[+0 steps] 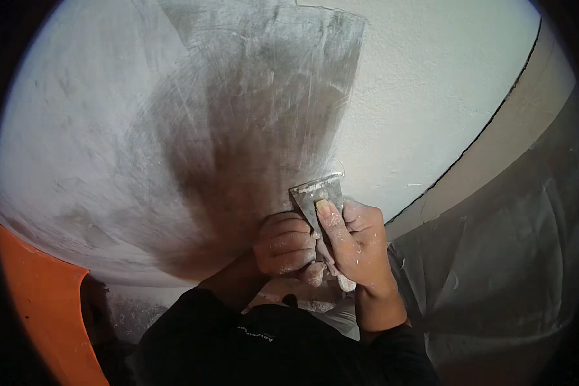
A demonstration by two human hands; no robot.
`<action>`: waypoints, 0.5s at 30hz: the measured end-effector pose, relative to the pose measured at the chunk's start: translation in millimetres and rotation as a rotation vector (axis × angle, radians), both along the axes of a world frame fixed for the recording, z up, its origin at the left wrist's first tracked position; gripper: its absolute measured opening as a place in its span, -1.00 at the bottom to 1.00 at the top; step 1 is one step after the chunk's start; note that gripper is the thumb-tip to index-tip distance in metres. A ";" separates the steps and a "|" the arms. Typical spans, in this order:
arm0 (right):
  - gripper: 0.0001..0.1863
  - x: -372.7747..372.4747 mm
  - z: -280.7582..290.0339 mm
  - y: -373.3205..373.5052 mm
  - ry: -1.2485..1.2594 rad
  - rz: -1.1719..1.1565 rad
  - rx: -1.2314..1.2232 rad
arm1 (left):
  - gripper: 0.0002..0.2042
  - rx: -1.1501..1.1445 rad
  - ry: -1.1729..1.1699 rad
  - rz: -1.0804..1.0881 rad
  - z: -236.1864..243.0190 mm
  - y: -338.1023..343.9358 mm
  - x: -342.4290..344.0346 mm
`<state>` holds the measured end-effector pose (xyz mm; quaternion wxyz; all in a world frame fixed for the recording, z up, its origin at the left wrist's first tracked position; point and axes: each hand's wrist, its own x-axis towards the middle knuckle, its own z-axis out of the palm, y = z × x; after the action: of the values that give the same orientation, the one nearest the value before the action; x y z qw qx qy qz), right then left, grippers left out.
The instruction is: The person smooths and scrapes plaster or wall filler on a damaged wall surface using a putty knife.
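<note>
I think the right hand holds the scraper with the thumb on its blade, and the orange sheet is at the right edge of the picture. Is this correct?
Not quite: the head view shows the orange sheet at the left edge. The right hand does hold the scraper, thumb on its blade.

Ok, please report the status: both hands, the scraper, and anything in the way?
Right hand gripping scraper, thumb on blade. Left hand curled beside it, grip unclear. Blade edge at gray-white surface; no obstacle visible there.
</note>
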<state>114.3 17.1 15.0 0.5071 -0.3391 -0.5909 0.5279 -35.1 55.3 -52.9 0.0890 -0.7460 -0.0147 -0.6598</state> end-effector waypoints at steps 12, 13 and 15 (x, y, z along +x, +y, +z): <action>-0.74 -4.2 -14.3 0.5 0.066 -0.025 -0.036 | -0.74 -0.058 0.051 0.009 -8.3 -3.0 -6.8; -0.74 -2.9 -14.9 2.5 0.052 -0.027 0.015 | -0.73 -0.066 0.028 0.009 -8.6 -2.1 -4.7; -0.74 -3.6 -9.6 5.3 0.039 -0.027 0.066 | -0.73 -0.072 0.040 0.016 -2.9 -1.7 -2.5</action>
<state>110.7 22.4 5.4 0.5367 -0.3197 -0.5933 0.5077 -37.6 53.6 -55.8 0.0675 -0.7617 -0.0425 -0.6430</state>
